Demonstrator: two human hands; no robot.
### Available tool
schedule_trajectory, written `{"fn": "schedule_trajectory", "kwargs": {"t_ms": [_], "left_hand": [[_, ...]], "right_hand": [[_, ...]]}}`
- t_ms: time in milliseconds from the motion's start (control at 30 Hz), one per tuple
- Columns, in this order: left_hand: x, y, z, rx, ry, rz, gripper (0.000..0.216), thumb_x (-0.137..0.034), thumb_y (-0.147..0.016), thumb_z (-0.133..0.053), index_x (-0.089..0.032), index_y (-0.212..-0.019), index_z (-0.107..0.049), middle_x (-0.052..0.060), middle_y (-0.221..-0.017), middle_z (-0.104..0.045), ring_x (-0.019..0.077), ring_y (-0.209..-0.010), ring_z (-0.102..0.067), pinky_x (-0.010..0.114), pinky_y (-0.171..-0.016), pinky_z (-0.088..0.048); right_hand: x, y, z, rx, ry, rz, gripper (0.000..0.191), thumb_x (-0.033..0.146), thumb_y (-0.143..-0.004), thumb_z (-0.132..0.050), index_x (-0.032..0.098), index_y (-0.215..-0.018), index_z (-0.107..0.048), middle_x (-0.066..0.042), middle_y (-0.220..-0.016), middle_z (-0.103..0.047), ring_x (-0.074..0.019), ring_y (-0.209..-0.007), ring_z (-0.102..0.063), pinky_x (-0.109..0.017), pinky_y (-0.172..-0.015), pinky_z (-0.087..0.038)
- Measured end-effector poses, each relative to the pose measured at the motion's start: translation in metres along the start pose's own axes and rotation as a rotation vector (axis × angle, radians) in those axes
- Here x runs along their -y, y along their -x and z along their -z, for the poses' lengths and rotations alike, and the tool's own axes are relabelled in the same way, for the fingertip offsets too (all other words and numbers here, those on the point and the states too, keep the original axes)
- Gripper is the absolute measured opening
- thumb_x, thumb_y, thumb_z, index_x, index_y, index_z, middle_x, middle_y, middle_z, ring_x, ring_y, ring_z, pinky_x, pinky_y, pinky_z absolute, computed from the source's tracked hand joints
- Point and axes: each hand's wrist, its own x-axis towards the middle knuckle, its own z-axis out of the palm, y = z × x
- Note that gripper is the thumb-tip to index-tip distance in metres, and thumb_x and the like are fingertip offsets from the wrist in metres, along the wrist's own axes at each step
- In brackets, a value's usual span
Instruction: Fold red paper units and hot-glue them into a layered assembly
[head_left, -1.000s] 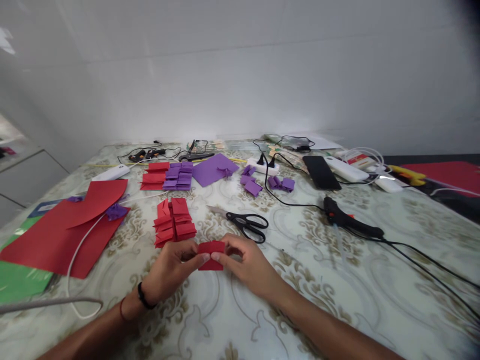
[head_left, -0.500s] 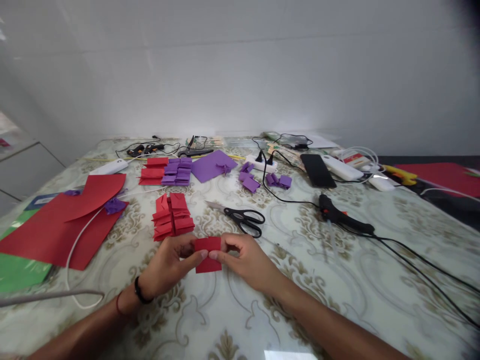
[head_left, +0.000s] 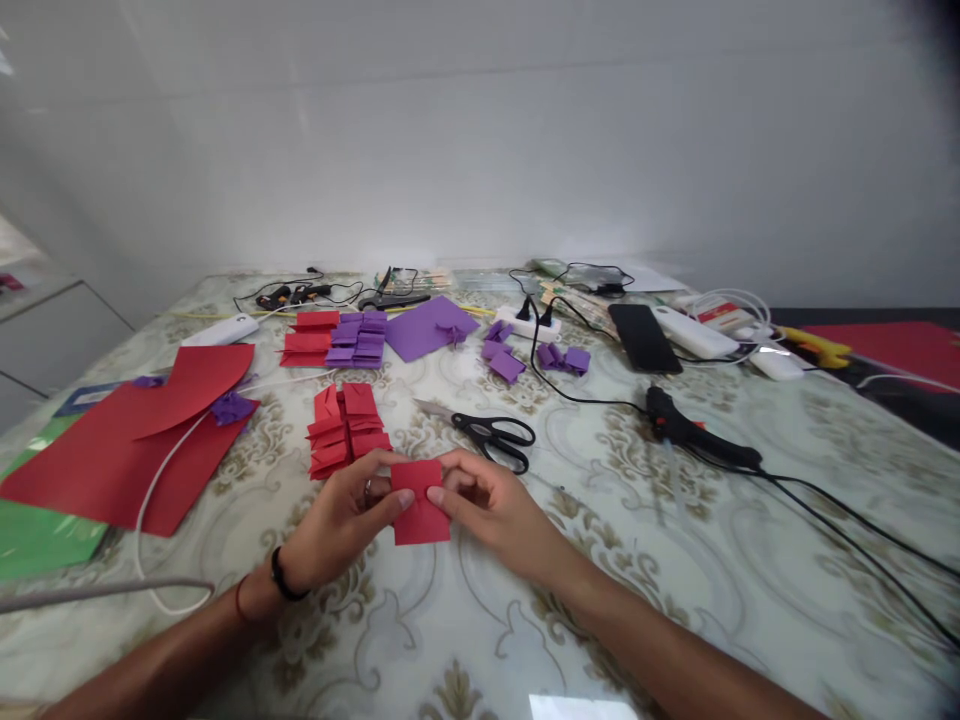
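A small red piece of paper (head_left: 421,520) is held upright between both hands, low over the patterned tabletop. My left hand (head_left: 358,515) pinches its left side, thumb on the near face and fingers behind. On the right side, my right hand (head_left: 484,508) grips it the same way, fingertips hidden by the paper. Just beyond the left hand lie folded red paper pieces (head_left: 346,428) in two columns. Black-handled scissors (head_left: 487,435) rest past the right hand, blades pointing left.
Purple folded pieces (head_left: 358,340), a purple sheet (head_left: 424,330) and a power strip (head_left: 529,322) lie farther back. A black glue gun (head_left: 701,430) with trailing cords and a phone (head_left: 645,338) are at right. Large red sheets (head_left: 97,460) lie at left.
The paper shows a taller unbroken red face now, its upper part no longer looking folded across at the thumbs. Both thumbs have shifted slightly up. The view has drifted slightly.
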Motion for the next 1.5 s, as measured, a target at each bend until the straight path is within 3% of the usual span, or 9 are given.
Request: {"fn": "schedule_trajectory", "kwargs": {"t_ms": [133, 300, 500, 833, 1200, 1500], "left_hand": [[-0.001, 0.002, 0.000, 0.025, 0.027, -0.013, 0.034, -0.045, -0.097, -0.065, -0.019, -0.117, -0.061, -0.006, -0.064, -0.052, 0.0098, -0.054, -0.040, 0.021, -0.050, -0.030], [0.002, 0.002, 0.001, 0.010, -0.039, -0.048, 0.032, -0.044, -0.098, -0.065, -0.018, -0.118, -0.068, -0.008, -0.059, -0.035, 0.0095, -0.052, -0.028, 0.022, -0.048, -0.022], [-0.001, 0.002, 0.000, -0.014, 0.043, -0.123, 0.028, -0.045, -0.094, -0.071, -0.018, -0.095, -0.078, -0.002, -0.066, -0.055, 0.0099, -0.056, -0.039, 0.022, -0.053, -0.033], [0.009, 0.005, 0.003, -0.033, 0.165, -0.128, 0.028, -0.045, -0.094, -0.074, -0.018, -0.091, -0.081, 0.005, -0.081, -0.072, 0.0130, -0.068, -0.056, 0.022, -0.063, -0.044], [0.017, 0.009, 0.003, 0.003, 0.273, -0.084, 0.028, -0.046, -0.097, -0.071, -0.020, -0.095, -0.080, 0.003, -0.085, -0.067, 0.0136, -0.075, -0.052, 0.023, -0.069, -0.041], [0.010, 0.006, 0.003, 0.007, 0.216, -0.093, 0.026, -0.043, -0.098, -0.068, -0.019, -0.095, -0.078, 0.003, -0.087, -0.067, 0.0156, -0.079, -0.054, 0.025, -0.072, -0.043]], "right_hand": [[-0.001, 0.001, 0.000, -0.002, -0.039, -0.002, 0.033, 0.050, -0.092, -0.069, 0.020, -0.105, -0.064, 0.004, -0.070, -0.057, -0.0144, -0.065, -0.053, -0.027, -0.065, -0.042], [-0.002, 0.000, -0.001, -0.031, -0.118, 0.006, 0.029, 0.045, -0.089, -0.072, 0.021, -0.106, -0.067, 0.005, -0.069, -0.052, -0.0138, -0.064, -0.050, -0.026, -0.063, -0.040], [0.000, 0.002, 0.000, -0.034, -0.096, 0.056, 0.013, 0.033, -0.087, -0.070, 0.021, -0.090, -0.074, -0.001, -0.078, -0.067, -0.0159, -0.071, -0.057, -0.028, -0.066, -0.045], [0.004, 0.007, 0.000, -0.017, -0.158, 0.083, 0.011, 0.030, -0.087, -0.071, 0.020, -0.081, -0.073, -0.002, -0.077, -0.070, -0.0164, -0.071, -0.060, -0.027, -0.067, -0.046], [0.002, 0.009, -0.002, -0.017, -0.165, 0.082, 0.012, 0.030, -0.090, -0.067, 0.021, -0.085, -0.073, -0.001, -0.076, -0.065, -0.0151, -0.068, -0.053, -0.027, -0.064, -0.038], [0.005, 0.009, 0.000, 0.019, -0.163, 0.106, 0.015, 0.033, -0.093, -0.063, 0.019, -0.089, -0.070, -0.001, -0.076, -0.059, -0.0157, -0.069, -0.049, -0.028, -0.065, -0.036]]}}
